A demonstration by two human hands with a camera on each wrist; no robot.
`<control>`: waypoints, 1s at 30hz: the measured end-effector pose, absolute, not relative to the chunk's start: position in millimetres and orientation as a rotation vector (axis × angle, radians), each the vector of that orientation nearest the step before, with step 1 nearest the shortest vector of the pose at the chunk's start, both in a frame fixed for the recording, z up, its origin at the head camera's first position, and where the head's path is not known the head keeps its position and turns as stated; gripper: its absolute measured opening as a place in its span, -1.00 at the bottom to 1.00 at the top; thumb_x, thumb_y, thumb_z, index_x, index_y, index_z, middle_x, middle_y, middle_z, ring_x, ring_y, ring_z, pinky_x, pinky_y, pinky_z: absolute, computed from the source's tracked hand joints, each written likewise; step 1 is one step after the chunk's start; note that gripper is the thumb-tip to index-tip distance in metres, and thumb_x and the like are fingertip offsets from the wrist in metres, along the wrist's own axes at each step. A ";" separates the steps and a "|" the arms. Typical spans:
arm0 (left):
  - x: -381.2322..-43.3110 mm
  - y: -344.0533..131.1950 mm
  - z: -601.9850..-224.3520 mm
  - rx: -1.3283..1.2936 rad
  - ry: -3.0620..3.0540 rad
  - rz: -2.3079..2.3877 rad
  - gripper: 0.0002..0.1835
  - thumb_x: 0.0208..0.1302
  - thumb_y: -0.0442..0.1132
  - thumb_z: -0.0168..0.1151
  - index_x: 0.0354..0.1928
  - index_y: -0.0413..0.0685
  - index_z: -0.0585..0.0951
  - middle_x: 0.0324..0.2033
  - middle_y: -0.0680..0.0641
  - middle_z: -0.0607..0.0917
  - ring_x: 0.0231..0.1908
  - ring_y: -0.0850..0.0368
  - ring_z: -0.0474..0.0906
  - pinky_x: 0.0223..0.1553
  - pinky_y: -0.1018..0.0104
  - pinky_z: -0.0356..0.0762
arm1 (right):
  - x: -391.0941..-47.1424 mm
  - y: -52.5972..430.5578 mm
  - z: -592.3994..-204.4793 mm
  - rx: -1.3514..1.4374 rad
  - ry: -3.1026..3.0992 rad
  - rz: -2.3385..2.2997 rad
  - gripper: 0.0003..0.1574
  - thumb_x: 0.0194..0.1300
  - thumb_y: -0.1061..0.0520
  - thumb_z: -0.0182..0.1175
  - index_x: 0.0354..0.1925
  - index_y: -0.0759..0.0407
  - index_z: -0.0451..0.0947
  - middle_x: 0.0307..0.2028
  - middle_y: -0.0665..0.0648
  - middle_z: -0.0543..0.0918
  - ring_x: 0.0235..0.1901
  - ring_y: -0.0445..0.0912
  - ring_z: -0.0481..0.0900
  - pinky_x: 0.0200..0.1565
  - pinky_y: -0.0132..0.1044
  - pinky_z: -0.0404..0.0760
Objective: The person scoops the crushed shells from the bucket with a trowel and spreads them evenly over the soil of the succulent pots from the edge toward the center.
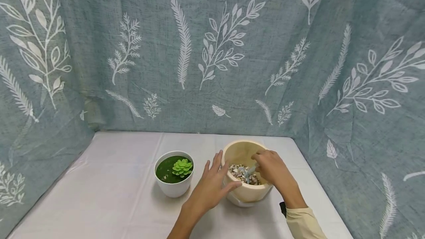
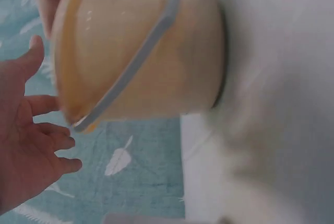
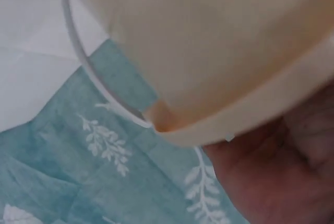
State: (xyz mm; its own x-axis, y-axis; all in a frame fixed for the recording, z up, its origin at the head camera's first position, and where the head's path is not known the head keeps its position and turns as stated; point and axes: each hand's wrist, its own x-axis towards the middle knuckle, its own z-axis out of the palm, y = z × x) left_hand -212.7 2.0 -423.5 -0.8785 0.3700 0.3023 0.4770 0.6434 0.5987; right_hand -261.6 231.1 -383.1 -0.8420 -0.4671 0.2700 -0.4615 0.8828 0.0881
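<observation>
A cream bucket (image 1: 250, 194) stands on the table with a layer of mixed pebbles (image 1: 236, 170) inside. My right hand (image 1: 272, 168) reaches over its right rim and grips a small grey-blue scoop (image 1: 249, 172), whose head is down among the pebbles. Fingers spread, my left hand (image 1: 210, 186) is at the bucket's left rim. In the left wrist view that hand (image 2: 31, 145) has its fingertips right by the rim and holds nothing. The right wrist view shows my right hand (image 3: 276, 166) over the rim; the scoop is hidden there.
Left of the bucket is a white pot (image 1: 174, 189) with green filling and a bright green succulent (image 1: 182, 168). The bucket's grey handle (image 2: 136, 62) hangs down its side. A white cloth (image 1: 109, 187) covers the table, and a patterned teal curtain (image 1: 159, 47) surrounds it.
</observation>
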 end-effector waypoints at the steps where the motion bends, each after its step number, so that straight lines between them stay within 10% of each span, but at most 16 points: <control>1: -213.8 4.8 -425.5 -0.701 -2.722 -1.068 -0.07 0.46 0.29 0.17 0.58 -0.26 0.27 0.66 -0.34 0.03 0.67 -0.28 -0.06 0.64 -0.29 -0.03 | -264.7 230.9 -384.1 0.683 -2.795 -0.060 -0.61 0.00 0.27 0.62 -0.14 0.19 0.77 -0.19 0.11 0.82 -0.16 0.08 0.76 0.15 0.10 0.66; 9: -216.4 13.5 -428.7 -0.679 -2.744 -1.095 -0.05 0.46 0.30 0.18 0.58 -0.27 0.26 0.66 -0.31 0.03 0.68 -0.25 -0.06 0.66 -0.20 0.01 | -271.5 235.0 -384.3 0.590 -2.825 -0.117 -0.85 0.04 0.32 0.56 -0.40 0.14 0.80 -0.41 0.10 0.78 -0.26 0.09 0.62 0.14 0.21 0.58; 30: -218.5 12.2 -429.0 -0.655 -2.749 -1.148 -0.04 0.46 0.34 0.16 0.61 -0.21 0.24 0.68 -0.27 -0.02 0.68 -0.23 -0.10 0.62 -0.21 0.10 | -259.5 250.3 -364.7 0.520 -2.812 -0.015 -0.86 0.12 0.39 0.47 -0.33 0.21 0.80 -0.42 0.15 0.70 -0.36 0.01 0.45 -0.14 0.09 0.58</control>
State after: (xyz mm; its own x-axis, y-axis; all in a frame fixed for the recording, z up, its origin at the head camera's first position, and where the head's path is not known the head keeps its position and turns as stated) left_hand -218.5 12.2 -429.0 -0.9038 0.3520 0.2436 0.4207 0.6254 0.6572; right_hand -259.5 250.3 -364.7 -0.8955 -0.3523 0.2718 -0.3494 0.9350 0.0606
